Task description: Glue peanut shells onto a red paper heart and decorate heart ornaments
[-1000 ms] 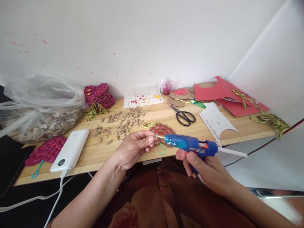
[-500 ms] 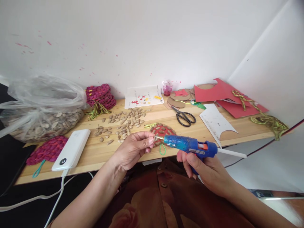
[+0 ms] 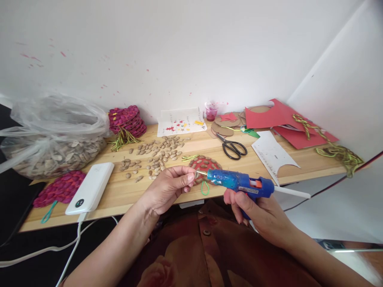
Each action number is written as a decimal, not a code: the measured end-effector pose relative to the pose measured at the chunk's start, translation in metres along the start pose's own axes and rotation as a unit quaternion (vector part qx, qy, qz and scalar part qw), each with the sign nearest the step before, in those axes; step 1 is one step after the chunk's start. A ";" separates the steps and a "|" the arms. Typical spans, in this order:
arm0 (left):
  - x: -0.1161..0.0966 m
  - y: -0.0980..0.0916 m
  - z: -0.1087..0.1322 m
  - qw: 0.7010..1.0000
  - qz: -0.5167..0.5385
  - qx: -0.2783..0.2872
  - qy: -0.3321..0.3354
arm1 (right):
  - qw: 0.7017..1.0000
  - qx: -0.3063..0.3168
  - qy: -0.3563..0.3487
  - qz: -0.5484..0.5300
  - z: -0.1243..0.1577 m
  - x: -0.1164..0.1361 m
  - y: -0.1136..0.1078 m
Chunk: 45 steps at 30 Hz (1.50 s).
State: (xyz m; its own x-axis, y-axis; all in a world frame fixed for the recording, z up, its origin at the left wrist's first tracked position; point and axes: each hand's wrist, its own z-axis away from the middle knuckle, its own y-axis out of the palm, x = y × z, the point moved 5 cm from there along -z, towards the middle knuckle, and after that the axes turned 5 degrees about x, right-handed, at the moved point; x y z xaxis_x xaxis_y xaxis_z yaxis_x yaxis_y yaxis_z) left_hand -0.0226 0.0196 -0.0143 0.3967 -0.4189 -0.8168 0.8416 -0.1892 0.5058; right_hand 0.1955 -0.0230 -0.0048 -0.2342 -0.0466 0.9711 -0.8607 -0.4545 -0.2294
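My right fingers (image 3: 245, 203) are wrapped around the glue gun (image 3: 230, 180), a glossy blue plastic barrel with a slim white stick (image 3: 293, 193) jutting from its back and a narrow brass nozzle (image 3: 203, 173) at the front. My left fingers (image 3: 184, 181) are pinched, thumb against forefinger, on a small piece (image 3: 196, 174) right at the nozzle's tip; skin and metal hide so much of it that I cannot tell its shape. Beyond, on the pale, grained wooden desk (image 3: 134, 195), lies the disc (image 3: 206, 161), flat, round and red, studded with oval brown seeds, with a green loop (image 3: 205, 188) at its near edge and thin yellow-green strands (image 3: 190, 158) at its far left; the gun's barrel covers its lower part. Loose seeds (image 3: 166, 154), hard and smooth-looking, spread to the left of it. Black-handled scissors (image 3: 226, 141) lie behind the gun, near a notched white card (image 3: 269, 147) and stiff red card (image 3: 263, 116), with twisted cord (image 3: 344, 155) trailing over the far right edge. A white power bank (image 3: 92, 187) sits at left, just beside a knobbly purple piece (image 3: 61, 189), and a bumpy purple stack (image 3: 130, 119) rises near the wall. The crumpled clear bag (image 3: 55, 115) bulges with dry, flaky husks (image 3: 72, 153), while the clear cup (image 3: 211, 109) holds dark pink stuff at its bottom.
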 end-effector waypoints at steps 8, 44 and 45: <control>-0.001 0.000 0.000 1.000 -0.007 0.006 0.005 | 1.000 -0.009 -0.008 0.002 -0.001 0.003 -0.002; -0.001 -0.002 -0.001 0.999 0.034 -0.002 0.031 | 1.000 0.008 0.002 0.004 0.003 -0.001 0.003; 0.000 -0.002 -0.001 0.999 0.035 -0.001 0.030 | 1.000 0.010 0.002 -0.001 0.003 -0.001 0.003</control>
State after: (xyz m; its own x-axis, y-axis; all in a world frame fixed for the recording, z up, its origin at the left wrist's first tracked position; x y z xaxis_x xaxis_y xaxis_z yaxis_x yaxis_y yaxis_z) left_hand -0.0241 0.0209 -0.0152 0.4755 -0.3771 -0.7948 0.8118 -0.1600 0.5616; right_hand 0.1943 -0.0268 -0.0067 -0.2338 -0.0430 0.9713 -0.8520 -0.4723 -0.2260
